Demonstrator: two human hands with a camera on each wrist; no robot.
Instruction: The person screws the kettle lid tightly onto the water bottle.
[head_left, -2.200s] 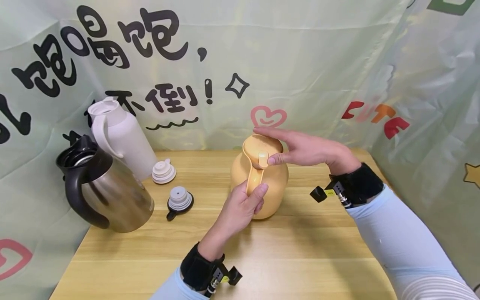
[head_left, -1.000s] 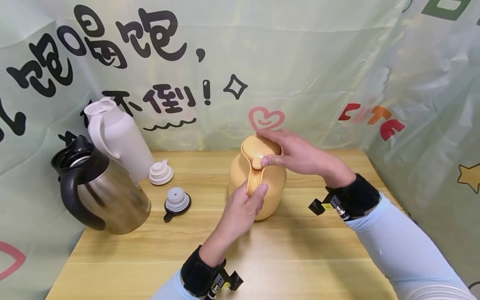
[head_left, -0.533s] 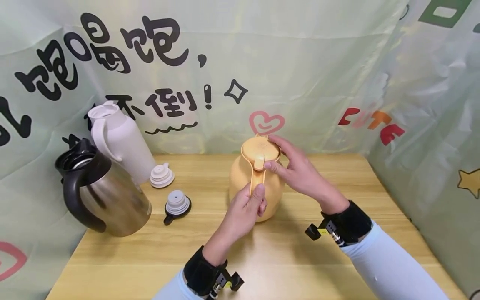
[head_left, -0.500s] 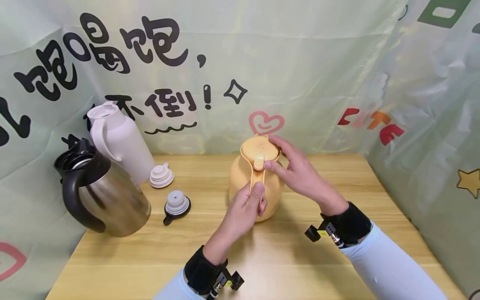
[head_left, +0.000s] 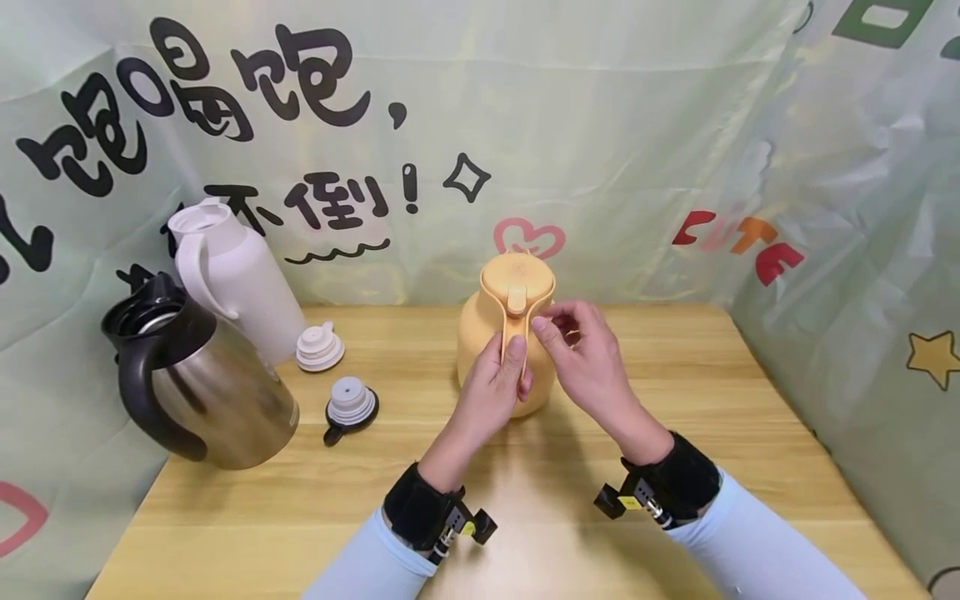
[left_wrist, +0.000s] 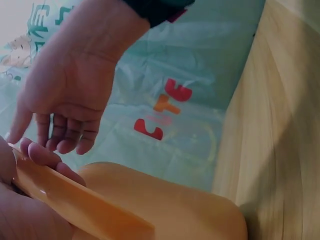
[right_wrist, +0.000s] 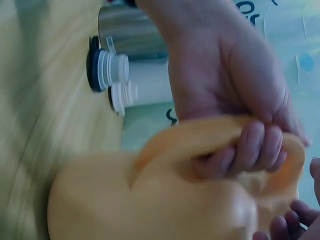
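A yellow vacuum jug is upright at the table's middle, its lid on top. My left hand grips its handle, thumb along the outer side; the curled fingers of this left hand pass through the handle in the right wrist view. My right hand is just right of the jug's neck, fingers loosely bent. In the left wrist view, the right hand hangs beside the handle with nothing in its fingers. Whether the jug's base touches the table cannot be told.
To the left are a steel jug with a black handle and a white jug, both with uncovered mouths. Near them lie a white stopper and a grey stopper with a black rim. A printed cloth hangs behind the table.
My right hand has come off the yellow jug's lid, down and toward me, to beside the neck. The jug has shifted slightly up in view, with my left hand still gripping its handle.
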